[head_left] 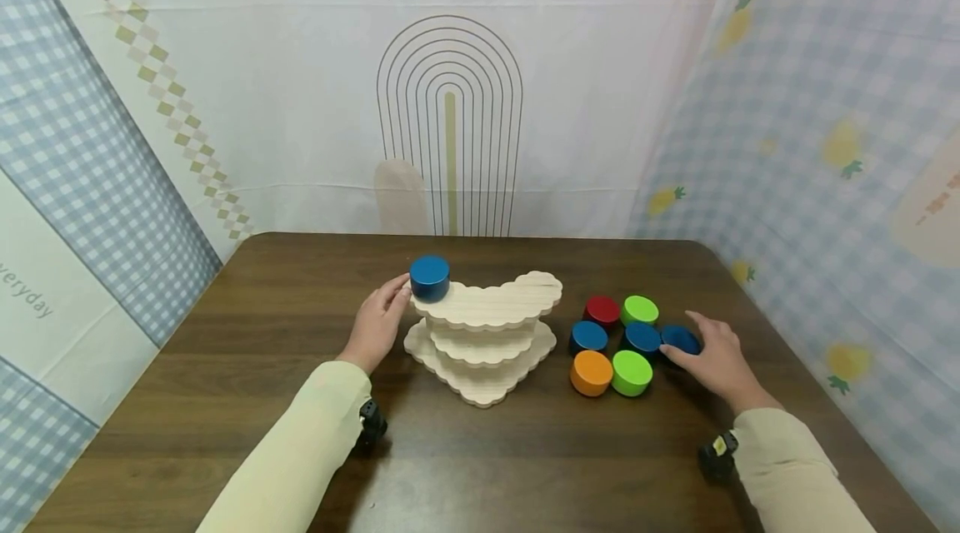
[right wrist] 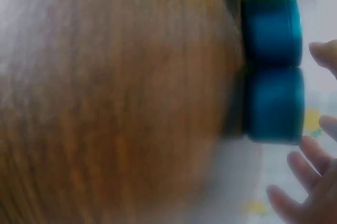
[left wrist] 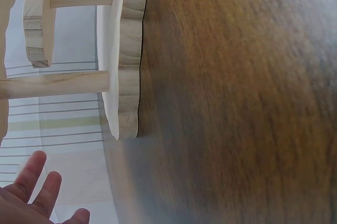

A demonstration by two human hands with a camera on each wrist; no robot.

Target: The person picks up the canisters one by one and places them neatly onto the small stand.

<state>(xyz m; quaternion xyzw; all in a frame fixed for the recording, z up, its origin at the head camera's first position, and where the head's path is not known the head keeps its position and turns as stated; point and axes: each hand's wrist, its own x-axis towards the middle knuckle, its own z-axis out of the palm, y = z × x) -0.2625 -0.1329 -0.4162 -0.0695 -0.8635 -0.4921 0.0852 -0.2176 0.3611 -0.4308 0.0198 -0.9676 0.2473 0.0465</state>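
A tiered pale wooden stand (head_left: pixel 483 308) with scalloped edges stands mid-table. One blue round tin (head_left: pixel 431 279) sits on the left end of its top tier. My left hand (head_left: pixel 377 323) is at that end, its fingertips close to the tin and the tier's edge; whether they touch cannot be told. In the left wrist view, its fingers (left wrist: pixel 47 192) are spread apart. At the right, my right hand (head_left: pixel 716 358) spreads thumb and fingers around another blue tin (head_left: pixel 681 339). The right wrist view shows its fingers (right wrist: pixel 303 171) by that tin's top, not curled round it.
Left of my right hand stand a red tin (head_left: pixel 602 311), two green tins (head_left: pixel 640 311), an orange tin (head_left: pixel 591 373) and two more blue tins (head_left: pixel 588 337), packed closely. The brown wooden table (head_left: pixel 480 466) ends at a patterned cloth backdrop (head_left: pixel 322 117).
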